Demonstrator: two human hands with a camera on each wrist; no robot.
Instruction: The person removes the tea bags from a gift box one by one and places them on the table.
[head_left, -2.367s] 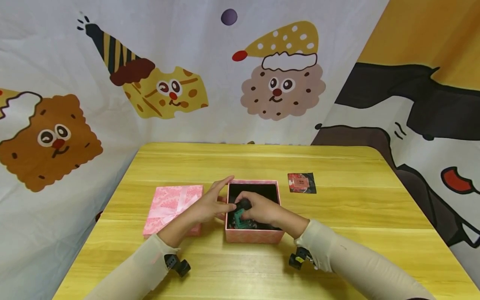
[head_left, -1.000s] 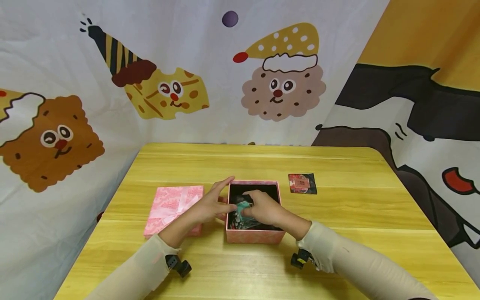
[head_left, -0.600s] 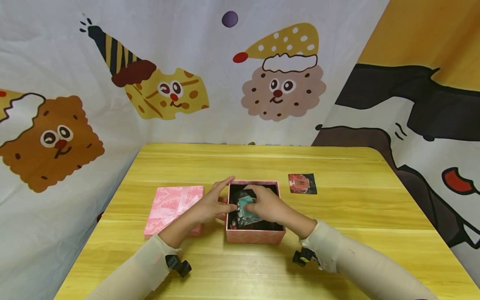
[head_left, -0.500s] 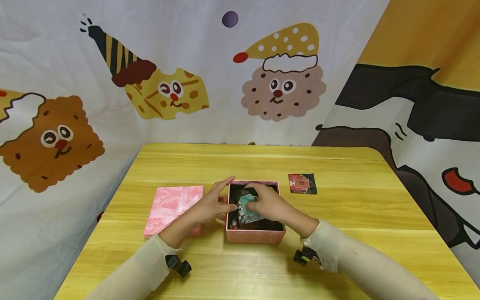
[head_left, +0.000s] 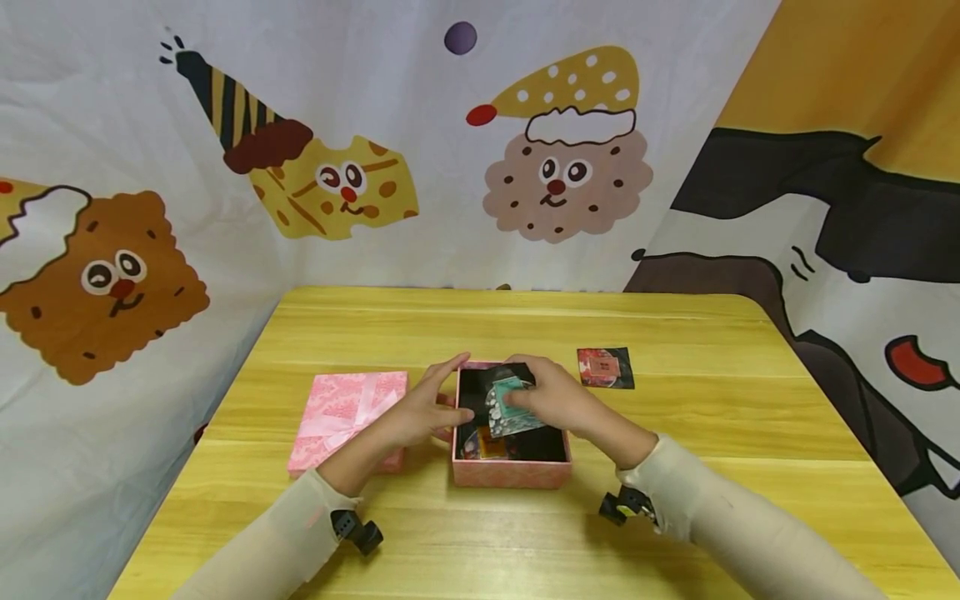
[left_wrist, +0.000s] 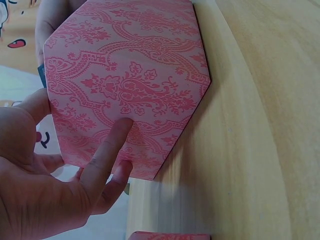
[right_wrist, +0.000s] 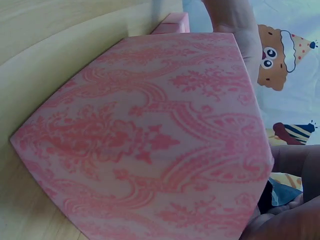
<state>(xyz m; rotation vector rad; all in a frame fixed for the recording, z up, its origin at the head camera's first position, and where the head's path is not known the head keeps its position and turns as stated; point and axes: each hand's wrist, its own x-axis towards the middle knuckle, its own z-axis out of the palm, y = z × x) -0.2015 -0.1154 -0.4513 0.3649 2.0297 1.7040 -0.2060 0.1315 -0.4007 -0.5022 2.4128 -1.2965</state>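
Note:
A pink patterned gift box (head_left: 512,474), lidless, stands on the table with a dark interior. My left hand (head_left: 416,408) holds its left wall, thumb over the rim and fingers on the outside; in the left wrist view two fingertips (left_wrist: 125,127) touch the patterned side. Between thumb and fingers my right hand (head_left: 558,396) pinches a flat black sachet with a teal label (head_left: 513,408), tilted over the box opening. Below it, inside the box, lies another dark sachet with an orange label (head_left: 492,445). In the right wrist view the box wall hides most of the right hand.
The pink box lid (head_left: 348,417) with a ribbon bow lies left of the box, under the left forearm. A dark sachet with a red label (head_left: 604,367) lies flat to the right behind the box. Cartoon-printed cloth (head_left: 450,258) hangs behind the wooden table (head_left: 675,500).
My right hand has drawn the teal-labelled sachet up and rightward from deep inside the box, uncovering the orange-labelled one. My left hand stays on the box.

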